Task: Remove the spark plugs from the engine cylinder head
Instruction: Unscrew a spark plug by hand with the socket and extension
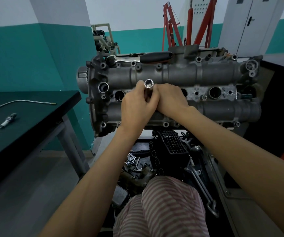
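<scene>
The grey engine cylinder head stands in front of me with a row of open spark plug wells, one at the left and one at the right. My left hand and my right hand meet over the second well, both wrapped around a shiny long socket that stands upright, its open end facing up. The well under my hands is hidden. One spark plug lies on the dark table at the left. A ratchet with a black handle rests on the head's far edge.
A dark table at the left also carries a thin bent metal tube. Below the head lie black engine parts and a chain. A red engine hoist stands behind. A dark bench edge is at the right.
</scene>
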Demonstrator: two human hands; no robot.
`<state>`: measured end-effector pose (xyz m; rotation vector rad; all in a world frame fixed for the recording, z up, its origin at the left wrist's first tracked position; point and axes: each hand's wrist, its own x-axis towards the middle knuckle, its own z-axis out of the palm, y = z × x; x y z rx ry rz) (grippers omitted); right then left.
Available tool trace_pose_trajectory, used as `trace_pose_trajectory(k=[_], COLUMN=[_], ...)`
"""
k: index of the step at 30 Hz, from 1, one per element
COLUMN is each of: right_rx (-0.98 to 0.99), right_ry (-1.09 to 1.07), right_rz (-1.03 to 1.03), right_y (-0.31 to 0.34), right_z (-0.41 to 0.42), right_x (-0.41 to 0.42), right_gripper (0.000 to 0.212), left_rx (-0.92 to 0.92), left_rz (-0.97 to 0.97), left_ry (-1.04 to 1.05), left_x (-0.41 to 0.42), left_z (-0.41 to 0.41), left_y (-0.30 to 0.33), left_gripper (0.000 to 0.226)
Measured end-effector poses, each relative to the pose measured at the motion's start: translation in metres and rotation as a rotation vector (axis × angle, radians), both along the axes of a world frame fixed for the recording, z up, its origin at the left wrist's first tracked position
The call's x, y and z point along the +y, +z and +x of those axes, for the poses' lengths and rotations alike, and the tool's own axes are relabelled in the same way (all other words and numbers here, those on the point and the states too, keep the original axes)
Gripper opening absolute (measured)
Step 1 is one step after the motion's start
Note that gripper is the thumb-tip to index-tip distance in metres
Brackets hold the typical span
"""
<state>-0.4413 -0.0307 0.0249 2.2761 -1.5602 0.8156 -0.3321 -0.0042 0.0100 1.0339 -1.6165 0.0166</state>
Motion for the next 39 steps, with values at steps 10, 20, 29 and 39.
trace_pose_trajectory(k=[10, 20, 29, 39], right_rx=[-0.063, -0.037, -0.094, -0.031], right_ry=[-0.026, -0.019, -0.012, -0.004], right_rz=[0.002, 0.032, 0.022, 0.008], right_y=[-0.0005, 0.0021, -0.0004, -0.001], right_z=[0.0021, 0.002, 0.0018, 0.0006], right_x=[0.002, 0.0055, 0.0033, 0.0047], right_gripper=[0.021, 0.015, 0.019, 0.012], left_rx=[-0.024, -0.004, -0.036, 0.001], left_rz=[0.024, -0.004, 0.001, -0.011], left_ry=[-0.007, -0.028, -0.021, -0.04], left_x=[-0.0025, -0.0009, -0.003, -0.0023], left_z=[0.0017, 0.0021, 0.0034, 0.0028], left_y=[-0.0002, -0.0019, -0.0024, -0.0035], left_gripper=[0.036, 0.031, 0.034, 0.027])
